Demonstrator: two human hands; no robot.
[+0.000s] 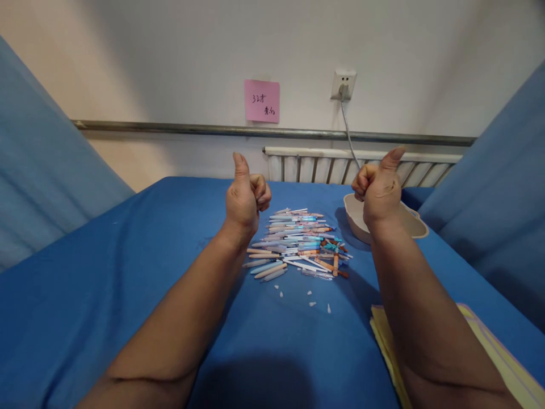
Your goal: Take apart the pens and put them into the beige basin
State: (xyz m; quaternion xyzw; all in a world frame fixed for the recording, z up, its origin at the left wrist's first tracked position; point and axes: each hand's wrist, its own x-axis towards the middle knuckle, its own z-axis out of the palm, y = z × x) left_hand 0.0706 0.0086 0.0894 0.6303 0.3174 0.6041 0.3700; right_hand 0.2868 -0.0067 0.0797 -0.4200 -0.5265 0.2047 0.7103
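The left hand (247, 197) is curled into a fist, thumb raised; to its right, pens (298, 241) are heaped on the blue cloth (149, 272) (small white pieces (312, 304) are scattered on their near side); farther right, a beige basin (356, 220) is partly hidden by the right hand (382, 190), likewise clenched, thumb up.

Dim, soft light leaves the wall (191, 57) greyish, warmer at left; a blurred shadow (259, 380) darkens the near blue cloth (340, 352); wide-angle distortion slants the side curtains (51, 165).
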